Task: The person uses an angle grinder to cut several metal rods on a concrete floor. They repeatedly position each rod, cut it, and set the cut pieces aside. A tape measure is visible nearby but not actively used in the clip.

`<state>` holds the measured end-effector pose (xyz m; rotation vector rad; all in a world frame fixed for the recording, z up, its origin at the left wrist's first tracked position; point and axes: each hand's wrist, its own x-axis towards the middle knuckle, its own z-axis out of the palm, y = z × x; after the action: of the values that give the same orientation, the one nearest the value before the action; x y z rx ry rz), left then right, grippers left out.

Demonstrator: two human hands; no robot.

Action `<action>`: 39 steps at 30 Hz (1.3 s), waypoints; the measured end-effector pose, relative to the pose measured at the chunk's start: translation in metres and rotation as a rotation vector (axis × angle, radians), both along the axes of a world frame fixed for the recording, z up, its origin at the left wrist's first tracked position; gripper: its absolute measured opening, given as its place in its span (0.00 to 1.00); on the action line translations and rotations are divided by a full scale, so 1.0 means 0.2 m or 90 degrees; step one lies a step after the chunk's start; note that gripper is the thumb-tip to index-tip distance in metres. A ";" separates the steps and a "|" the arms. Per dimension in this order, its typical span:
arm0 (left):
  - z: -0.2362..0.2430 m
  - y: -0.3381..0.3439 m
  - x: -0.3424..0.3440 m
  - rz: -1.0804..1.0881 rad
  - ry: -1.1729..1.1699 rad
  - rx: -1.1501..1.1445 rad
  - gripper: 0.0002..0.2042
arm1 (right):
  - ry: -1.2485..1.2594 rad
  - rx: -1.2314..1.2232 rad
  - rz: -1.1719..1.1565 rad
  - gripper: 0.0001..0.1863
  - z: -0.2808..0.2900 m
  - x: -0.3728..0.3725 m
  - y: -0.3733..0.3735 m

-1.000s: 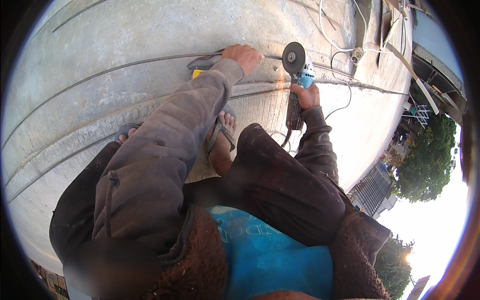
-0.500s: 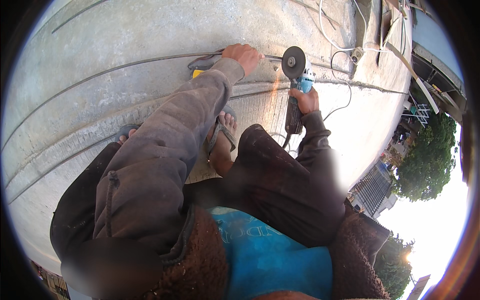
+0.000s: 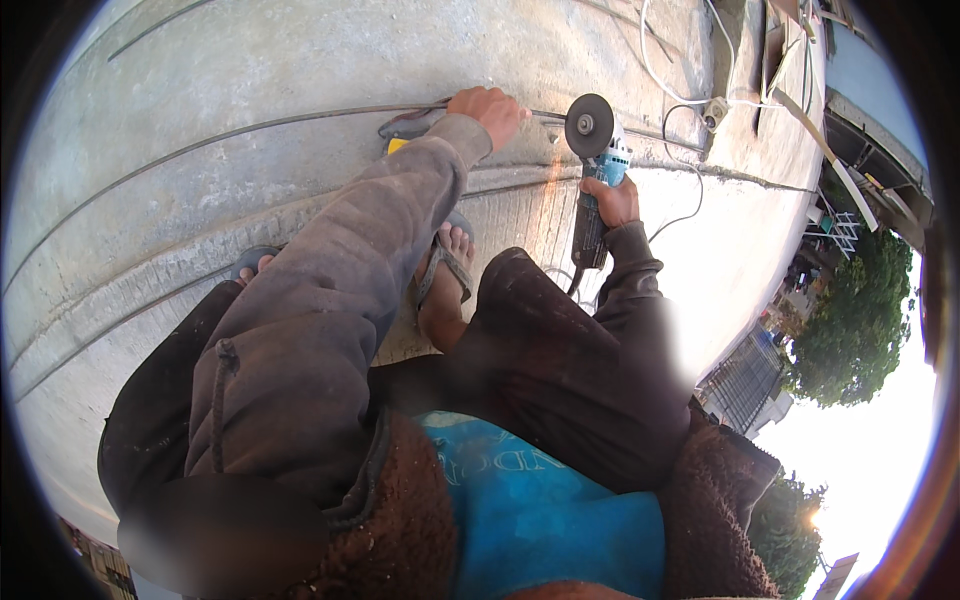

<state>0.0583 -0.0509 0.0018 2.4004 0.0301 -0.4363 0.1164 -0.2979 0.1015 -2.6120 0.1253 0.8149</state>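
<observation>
My left hand (image 3: 487,113) is closed round a long thin metal rod (image 3: 340,112), pressing it near the concrete. The rod curves away to the left. In my right hand (image 3: 613,200) is a teal and black angle grinder (image 3: 590,228), held upright by its body with the dark disc (image 3: 589,125) at the top. The disc's left edge is at the rod, just right of my left hand. A faint orange streak of sparks (image 3: 552,185) runs down from there toward me. Beside my left wrist lies a dark grey thing (image 3: 410,126) with a yellow part; its kind is hidden.
Another rod (image 3: 150,312) lies nearer my sandalled feet (image 3: 447,265). A dark cord (image 3: 697,190) and a white cable (image 3: 655,75) run to a socket (image 3: 714,112) at the upper right. Wood strips (image 3: 835,160) lie at the far right edge, beyond a ledge.
</observation>
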 end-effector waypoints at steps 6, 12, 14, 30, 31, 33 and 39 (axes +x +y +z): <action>0.06 0.03 0.00 0.012 0.019 -0.009 0.15 | 0.008 0.033 -0.008 0.24 0.00 -0.03 0.01; -0.04 0.03 0.02 0.015 0.022 -0.031 0.15 | 0.080 0.155 -0.217 0.20 -0.08 -0.09 -0.09; -0.06 0.03 0.04 0.063 0.023 -0.031 0.14 | 0.058 0.231 -0.272 0.15 -0.03 -0.14 -0.11; -0.02 -0.56 0.55 -0.170 -0.252 0.068 0.11 | -0.071 0.300 -0.701 0.18 0.35 -0.77 -0.75; -0.04 -0.65 0.61 -0.195 -0.232 0.074 0.11 | -0.091 0.306 -0.734 0.18 0.34 -0.80 -0.80; -0.07 -0.78 0.68 -0.199 -0.214 0.068 0.09 | -0.113 0.328 -0.807 0.19 0.27 -0.87 -0.91; -0.04 -1.01 0.82 -0.210 -0.128 0.101 0.08 | -0.104 0.356 -0.900 0.20 0.21 -0.93 -1.06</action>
<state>0.2231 -0.2537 -0.0063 2.6021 -0.4418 -0.3505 -0.0702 -0.5099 0.1437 -1.4467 1.2718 0.0581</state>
